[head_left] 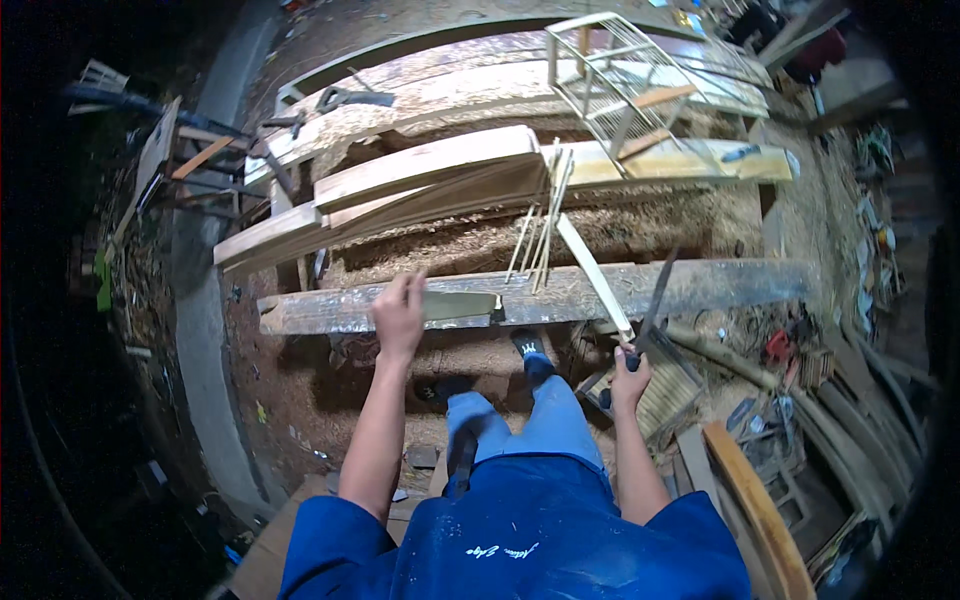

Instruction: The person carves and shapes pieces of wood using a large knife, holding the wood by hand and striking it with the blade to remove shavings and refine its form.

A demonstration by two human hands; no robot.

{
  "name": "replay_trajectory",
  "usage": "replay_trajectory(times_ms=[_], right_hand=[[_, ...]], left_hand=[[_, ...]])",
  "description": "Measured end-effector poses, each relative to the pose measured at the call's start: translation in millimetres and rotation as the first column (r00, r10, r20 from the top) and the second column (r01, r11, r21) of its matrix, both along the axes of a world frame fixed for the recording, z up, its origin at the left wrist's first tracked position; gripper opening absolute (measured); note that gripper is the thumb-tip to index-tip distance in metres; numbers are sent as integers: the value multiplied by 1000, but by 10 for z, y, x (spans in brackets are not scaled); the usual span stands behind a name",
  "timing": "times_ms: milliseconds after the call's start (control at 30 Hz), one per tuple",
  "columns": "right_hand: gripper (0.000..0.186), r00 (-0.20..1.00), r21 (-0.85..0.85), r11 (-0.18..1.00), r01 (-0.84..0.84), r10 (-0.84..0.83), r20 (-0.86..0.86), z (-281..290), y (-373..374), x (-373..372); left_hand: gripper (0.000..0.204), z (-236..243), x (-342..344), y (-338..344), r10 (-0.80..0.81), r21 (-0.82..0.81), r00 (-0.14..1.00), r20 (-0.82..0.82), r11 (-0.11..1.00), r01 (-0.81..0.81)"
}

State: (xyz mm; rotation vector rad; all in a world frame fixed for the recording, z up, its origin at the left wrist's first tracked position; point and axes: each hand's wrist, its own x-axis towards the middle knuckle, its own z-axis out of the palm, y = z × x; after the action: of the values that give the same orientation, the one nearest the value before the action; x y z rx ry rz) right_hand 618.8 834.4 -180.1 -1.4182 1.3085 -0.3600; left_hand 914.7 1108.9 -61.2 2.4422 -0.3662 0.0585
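My left hand [398, 318] is raised over the left part of the weathered plank [710, 285], its fingers curled together. Whatever is in them, if anything, I cannot make out. Right beside it lies a flat olive-coloured piece [460, 305] with a dark end; whether the fingers touch it is unclear. Low on the right, my right hand [628, 383] grips the dark handle of a long knife [660, 292], blade pointing away from me. A pale wooden strip [595, 272] slants across the plank, its near end meeting that hand. Several thin sticks [545, 225] lean across the plank's far edge.
Beyond are thick timber beams [430, 165], a slatted wooden rack [625, 90], a handsaw [355, 98] and a blue-handled tool [740, 153]. Wood shavings cover the ground between. A ribbed panel [665, 390] lies below my right hand; scrap timber [755, 500] is stacked at the lower right.
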Motion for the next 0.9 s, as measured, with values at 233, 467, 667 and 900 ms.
replay_trajectory(times_ms=[233, 467, 667, 900], right_hand=[[15, 921, 17, 928, -372, 367, 130, 682, 450, 625], [33, 647, -170, 675, -718, 737, 198, 1060, 1044, 1134], [58, 368, -408, 436, -802, 899, 238, 1519, 1323, 1405], [56, 318, -595, 371, -713, 927, 198, 1551, 1510, 1523]], left_hand=[[61, 472, -50, 74, -148, 84, 985, -85, 984, 155], [30, 96, -228, 469, 144, -200, 971, 189, 974, -105], [9, 145, -389, 349, 131, -166, 977, 166, 981, -104], [17, 137, -527, 446, 254, -206, 967, -17, 946, -252]])
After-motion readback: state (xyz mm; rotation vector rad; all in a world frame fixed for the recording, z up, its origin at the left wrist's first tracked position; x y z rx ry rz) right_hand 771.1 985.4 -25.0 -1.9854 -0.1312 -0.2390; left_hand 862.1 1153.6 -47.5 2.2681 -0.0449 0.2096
